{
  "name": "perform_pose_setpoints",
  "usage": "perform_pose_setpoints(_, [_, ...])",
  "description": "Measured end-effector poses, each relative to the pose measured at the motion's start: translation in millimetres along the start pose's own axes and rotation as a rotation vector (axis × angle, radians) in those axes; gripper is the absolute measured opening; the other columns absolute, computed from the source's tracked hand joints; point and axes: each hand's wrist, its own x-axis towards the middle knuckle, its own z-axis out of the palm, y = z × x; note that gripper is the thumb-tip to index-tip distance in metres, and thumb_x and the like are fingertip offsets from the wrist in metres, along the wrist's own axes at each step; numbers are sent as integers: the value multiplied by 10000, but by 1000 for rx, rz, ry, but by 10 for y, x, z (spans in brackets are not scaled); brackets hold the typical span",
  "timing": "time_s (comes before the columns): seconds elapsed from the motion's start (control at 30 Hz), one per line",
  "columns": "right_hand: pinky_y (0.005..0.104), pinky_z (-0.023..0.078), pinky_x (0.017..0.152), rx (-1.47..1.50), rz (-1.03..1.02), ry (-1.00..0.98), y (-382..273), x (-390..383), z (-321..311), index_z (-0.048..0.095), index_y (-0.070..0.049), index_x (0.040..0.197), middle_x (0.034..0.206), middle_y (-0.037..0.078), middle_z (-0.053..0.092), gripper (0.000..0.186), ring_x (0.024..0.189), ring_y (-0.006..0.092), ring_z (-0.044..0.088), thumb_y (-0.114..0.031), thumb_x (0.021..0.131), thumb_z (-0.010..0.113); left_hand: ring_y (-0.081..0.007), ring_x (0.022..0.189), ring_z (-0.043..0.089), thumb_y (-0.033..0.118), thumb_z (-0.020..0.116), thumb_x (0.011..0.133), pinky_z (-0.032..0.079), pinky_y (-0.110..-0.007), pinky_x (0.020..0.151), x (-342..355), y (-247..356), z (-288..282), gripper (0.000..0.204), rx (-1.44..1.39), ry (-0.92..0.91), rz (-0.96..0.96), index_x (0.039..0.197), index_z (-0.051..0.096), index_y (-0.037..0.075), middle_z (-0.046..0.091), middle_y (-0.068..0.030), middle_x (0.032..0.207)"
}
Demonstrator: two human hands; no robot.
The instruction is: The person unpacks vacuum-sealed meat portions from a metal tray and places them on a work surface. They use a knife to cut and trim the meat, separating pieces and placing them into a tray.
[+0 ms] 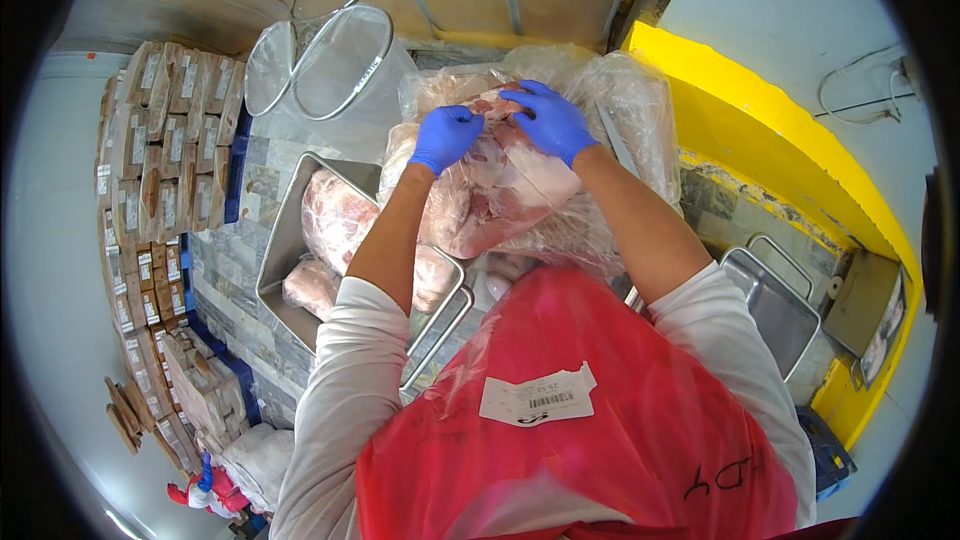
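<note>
Left hand (447, 137) and right hand (553, 123), grips narrow, hold the meat (520, 180) at its far end; its length runs back toward the apron (630, 350), neither hand clearly nearer.

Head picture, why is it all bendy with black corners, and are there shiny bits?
In the head view, the fisheye lens bends straight edges near the rim, like the stacked boxes, and leaves dark corners; also in the head view, white glints show on the clear plastic, and the faraway person looks too small to make out well.
</note>
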Motion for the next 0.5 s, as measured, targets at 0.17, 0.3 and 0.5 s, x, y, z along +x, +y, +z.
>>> perform_pose_setpoints(0.17, [436, 501, 985, 18, 10, -56, -4, 48, 22, 664, -229, 1254, 1325, 104, 606, 364, 1157, 337, 605, -227, 893, 618, -91, 547, 399, 239, 713, 862, 391, -327, 520, -41, -142, 10, 343, -312, 10, -157, 628, 617, 8, 485, -9, 544])
perform_pose_setpoints(0.3, [447, 517, 947, 23, 76, -137, -144, 43, -45, 683, -215, 1217, 1268, 96, 634, 332, 1108, 349, 622, -254, 894, 617, -61, 583, 372, 202, 741, 863, 353, -305, 522, -196, -262, 31, 349, -517, 25, -312, 600, 576, 42, 446, 54, 586])
perform_pose_setpoints(0.5, [428, 513, 944, 250, 171, -4, 123, -78, -117, 697, -136, 1183, 1171, 148, 668, 320, 1063, 354, 647, -303, 916, 642, -113, 568, 478, 306, 776, 832, 430, -321, 559, -417, -224, -78, 359, -422, 99, -288, 657, 628, 30, 567, -12, 611])
